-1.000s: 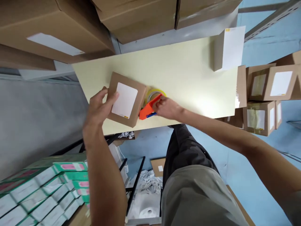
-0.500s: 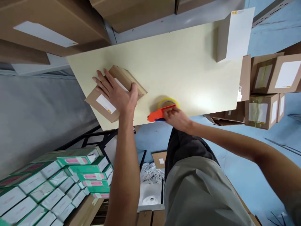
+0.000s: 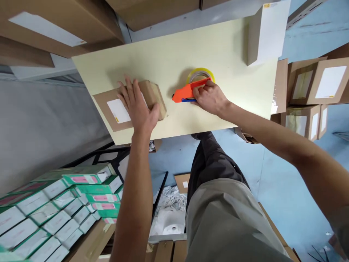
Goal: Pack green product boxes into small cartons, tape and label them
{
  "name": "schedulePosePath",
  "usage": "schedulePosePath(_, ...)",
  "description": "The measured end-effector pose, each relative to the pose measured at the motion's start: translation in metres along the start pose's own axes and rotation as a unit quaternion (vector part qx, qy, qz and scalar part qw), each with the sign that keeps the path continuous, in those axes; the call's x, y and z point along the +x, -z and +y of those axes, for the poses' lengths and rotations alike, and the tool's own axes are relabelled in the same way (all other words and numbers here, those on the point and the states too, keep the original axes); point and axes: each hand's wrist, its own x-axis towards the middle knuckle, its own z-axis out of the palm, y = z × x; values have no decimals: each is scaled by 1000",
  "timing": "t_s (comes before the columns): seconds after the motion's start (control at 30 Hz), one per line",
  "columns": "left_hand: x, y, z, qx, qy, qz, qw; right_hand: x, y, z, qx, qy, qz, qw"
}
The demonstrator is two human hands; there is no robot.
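A small brown cardboard box (image 3: pixel 152 95) with a white label lies on the pale yellow table (image 3: pixel 169 54) near its left front corner. My left hand (image 3: pixel 137 107) rests flat on top of it, fingers stretched out, pressing it down. To the right, my right hand (image 3: pixel 209 97) grips the handle of an orange tape dispenser (image 3: pixel 187 92) that carries a roll of clear tape (image 3: pixel 200 74). The dispenser's nose points left toward the box, a short gap away from it.
Another labelled box (image 3: pixel 265 32) stands at the table's far right corner. More labelled boxes (image 3: pixel 316 91) are stacked right of the table. Large cartons (image 3: pixel 54 29) sit behind it. Green and white cartons (image 3: pixel 60 214) are piled at lower left. My legs (image 3: pixel 218 203) stand below the table edge.
My left hand turned the box over and now presses it flat. My right hand moved the tape dispenser up onto the table, farther from the front edge.
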Motion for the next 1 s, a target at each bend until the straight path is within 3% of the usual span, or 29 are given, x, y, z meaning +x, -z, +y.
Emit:
schedulePosePath(0.2, -41, 6, 7, 6, -98, -71, 993, 10, 3, -4, 13, 140, -73, 987)
schedulePosePath(0.33, -54, 9, 2, -8, -128, -89, 988, 12, 27, 30, 28, 233, -100, 967)
schedulePosePath(0.43, -57, 8, 1, -8, -138, -86, 987, 18, 48, 66, 43, 196, -79, 976)
schedulePosePath(0.53, -59, 5, 3, 0, -141, -75, 987, 27, 60, 80, 61, 116, -37, 991)
schedulePosePath(0.7, -62, 0, 9, 17, -122, -65, 990, 52, 58, 44, -71, 112, -44, 990)
schedulePosePath(0.83, -63, -3, 10, 14, -102, -62, 993, 71, 63, 3, -106, 86, -93, 986)
schedulePosePath(1.0, -66, -4, 11, 28, -95, -61, 993, 71, 74, -41, -160, 80, -160, 971)
